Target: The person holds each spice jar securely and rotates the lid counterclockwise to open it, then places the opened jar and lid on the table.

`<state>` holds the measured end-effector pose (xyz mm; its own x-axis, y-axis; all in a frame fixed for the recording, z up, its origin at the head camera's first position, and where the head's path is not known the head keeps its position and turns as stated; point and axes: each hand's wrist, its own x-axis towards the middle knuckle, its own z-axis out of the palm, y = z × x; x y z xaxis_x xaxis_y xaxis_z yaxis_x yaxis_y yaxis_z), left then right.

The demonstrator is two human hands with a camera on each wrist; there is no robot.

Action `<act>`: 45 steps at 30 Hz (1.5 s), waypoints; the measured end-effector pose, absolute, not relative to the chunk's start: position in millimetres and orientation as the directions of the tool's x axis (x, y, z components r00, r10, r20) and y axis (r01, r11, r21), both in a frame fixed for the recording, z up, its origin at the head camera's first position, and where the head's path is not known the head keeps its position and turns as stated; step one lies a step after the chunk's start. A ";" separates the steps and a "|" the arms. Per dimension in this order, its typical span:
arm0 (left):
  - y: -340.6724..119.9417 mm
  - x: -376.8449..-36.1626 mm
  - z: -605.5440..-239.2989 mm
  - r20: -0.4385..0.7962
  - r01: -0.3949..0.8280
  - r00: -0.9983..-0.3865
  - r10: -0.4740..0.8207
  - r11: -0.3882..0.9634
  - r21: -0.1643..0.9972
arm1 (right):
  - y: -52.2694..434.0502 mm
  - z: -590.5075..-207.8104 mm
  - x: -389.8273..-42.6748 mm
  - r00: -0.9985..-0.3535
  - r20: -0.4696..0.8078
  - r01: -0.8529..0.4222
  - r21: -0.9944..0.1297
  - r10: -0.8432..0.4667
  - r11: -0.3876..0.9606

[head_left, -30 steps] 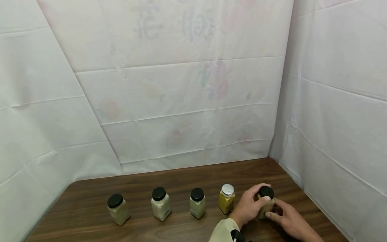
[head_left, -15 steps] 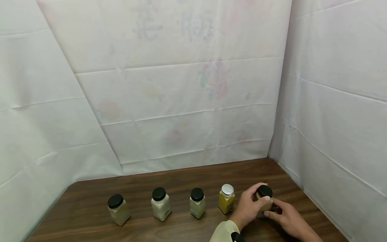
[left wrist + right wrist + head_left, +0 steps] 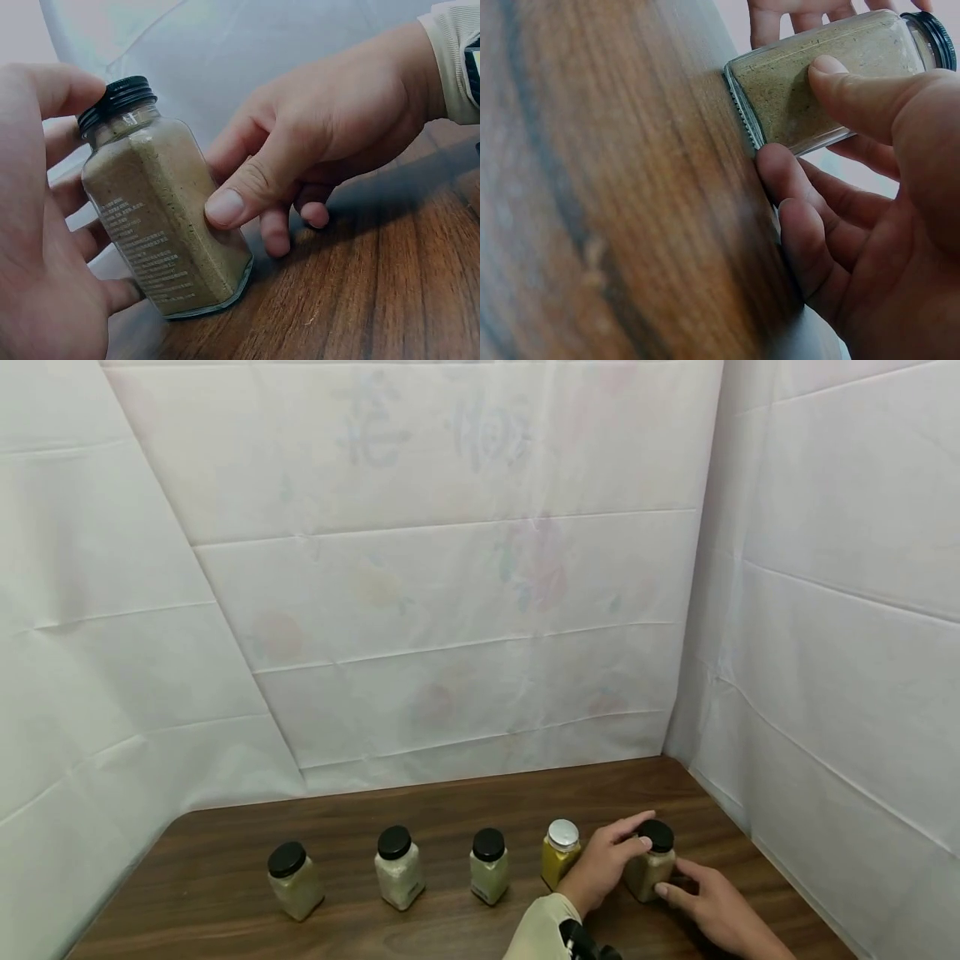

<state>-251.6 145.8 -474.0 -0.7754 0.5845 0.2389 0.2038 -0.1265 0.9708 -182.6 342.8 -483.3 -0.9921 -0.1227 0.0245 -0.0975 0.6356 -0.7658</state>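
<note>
A glass spice jar [image 3: 651, 870] with a black lid, filled with greenish-brown powder, stands at the right end of a row on the wooden table [image 3: 450, 810]. My left hand [image 3: 603, 864] holds it from the left, thumb just under the lid and fingers reaching behind. From the near right my right hand [image 3: 705, 902] holds it low down, thumb on the glass. In the left wrist view the jar [image 3: 161, 217] shows a printed label, its base on the wood. In the right wrist view the jar [image 3: 817, 82] has a thumb pressed on its side.
Left of the held jar stand a yellow-powder jar with a silver lid [image 3: 561, 856] and three pale, black-lidded jars [image 3: 489, 877] [image 3: 399, 877] [image 3: 296, 881]. White sheeting walls the table at the back [image 3: 480, 693], left and right [image 3: 825, 735].
My left hand has slid a little to the left, its fingers straighter and less of the lid covered. The jar and my right hand have barely moved.
</note>
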 end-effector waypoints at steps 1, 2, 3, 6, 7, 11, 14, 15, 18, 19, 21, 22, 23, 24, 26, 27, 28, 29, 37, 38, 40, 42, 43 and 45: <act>145.2 -251.7 -474.3 0.237 0.203 -0.778 0.582 -0.125 0.971 | 341.8 -483.4 -182.9 -0.992 0.025 -0.098 -0.767 -0.123 0.634; 144.7 -251.9 -474.8 0.237 0.200 -0.780 0.579 -0.128 0.971 | 340.9 -483.4 -183.1 -0.992 0.025 -0.096 -0.768 -0.121 0.633; 144.4 -252.0 -475.2 0.238 0.197 -0.781 0.577 -0.134 0.971 | 340.0 -483.4 -183.3 -0.993 0.021 -0.092 -0.769 -0.118 0.632; 144.4 -252.1 -476.3 0.242 0.181 -0.783 0.574 -0.162 0.970 | 338.1 -483.2 -184.0 -0.995 0.010 -0.068 -0.769 -0.095 0.635; 144.8 -251.8 -476.3 0.241 0.177 -0.783 0.573 -0.167 0.970 | 338.0 -483.4 -184.2 -0.996 0.005 -0.057 -0.768 -0.084 0.638; 145.8 -250.0 -476.8 0.246 0.184 -0.783 0.572 -0.166 0.969 | 339.4 -483.8 -183.9 -0.998 -0.001 -0.043 -0.760 -0.067 0.648; 146.0 -248.7 -476.6 0.261 0.208 -0.779 0.569 -0.158 0.965 | 340.5 -483.2 -183.1 -0.998 0.010 -0.053 -0.756 -0.069 0.653; 146.1 -248.4 -476.5 0.269 0.221 -0.777 0.569 -0.154 0.963 | 340.7 -483.0 -182.7 -0.997 0.015 -0.057 -0.755 -0.069 0.653; 146.7 -247.8 -476.6 0.289 0.252 -0.772 0.566 -0.145 0.957 | 340.9 -482.0 -181.9 -0.997 0.028 -0.069 -0.754 -0.074 0.653; 147.0 -247.6 -477.1 0.294 0.261 -0.772 0.564 -0.140 0.955 | 340.8 -481.8 -181.7 -0.997 0.032 -0.074 -0.753 -0.076 0.654; 147.6 -247.3 -477.7 0.301 0.275 -0.773 0.558 -0.132 0.952 | 340.4 -481.4 -180.9 -0.996 0.040 -0.081 -0.753 -0.077 0.653; 148.1 -247.3 -478.1 0.302 0.279 -0.776 0.554 -0.127 0.952 | 340.1 -481.2 -180.8 -0.996 0.045 -0.086 -0.753 -0.079 0.653; 148.4 -247.2 -478.2 0.301 0.281 -0.778 0.551 -0.123 0.952 | 339.7 -481.0 -180.5 -0.996 0.048 -0.089 -0.752 -0.079 0.653; 148.7 -247.1 -478.3 0.299 0.283 -0.780 0.549 -0.118 0.952 | 339.5 -480.9 -180.4 -0.995 0.053 -0.092 -0.751 -0.080 0.654; 148.7 -246.7 -477.5 0.293 0.283 -0.785 0.545 -0.105 0.953 | 338.9 -480.7 -180.2 -0.995 0.053 -0.093 -0.749 -0.080 0.656; 148.5 -246.6 -477.0 0.289 0.283 -0.788 0.543 -0.098 0.954 | 338.6 -480.6 -180.1 -0.995 0.052 -0.092 -0.748 -0.080 0.658; 148.3 -246.6 -476.4 0.286 0.282 -0.790 0.542 -0.093 0.955 | 338.3 -480.7 -180.2 -0.995 0.052 -0.092 -0.746 -0.080 0.659; 147.9 -246.5 -475.7 0.282 0.280 -0.793 0.541 -0.088 0.956 | 338.1 -480.7 -180.2 -0.996 0.051 -0.091 -0.745 -0.079 0.661; 148.1 -245.7 -476.6 0.254 0.243 -0.818 0.516 -0.089 0.966 | 337.5 -480.2 -180.9 -0.995 0.052 -0.095 -0.745 -0.084 0.661; 148.2 -245.5 -477.1 0.252 0.238 -0.820 0.514 -0.094 0.967 | 337.5 -480.1 -180.8 -0.995 0.052 -0.094 -0.747 -0.083 0.659; 148.5 -245.2 -477.8 0.253 0.234 -0.822 0.511 -0.102 0.967 | 337.7 -480.0 -180.8 -0.995 0.050 -0.096 -0.749 -0.088 0.655; 148.6 -244.7 -478.0 0.251 0.229 -0.825 0.507 -0.106 0.968 | 337.6 -480.2 -180.7 -0.995 0.048 -0.092 -0.752 -0.084 0.653; 148.6 -244.4 -478.1 0.248 0.225 -0.827 0.504 -0.107 0.968 | 337.7 -480.5 -180.5 -0.996 0.045 -0.088 -0.753 -0.082 0.652; 148.3 -243.8 -478.2 0.239 0.214 -0.832 0.501 -0.109 0.971 | 337.7 -481.2 -180.2 -0.996 0.039 -0.082 -0.755 -0.079 0.650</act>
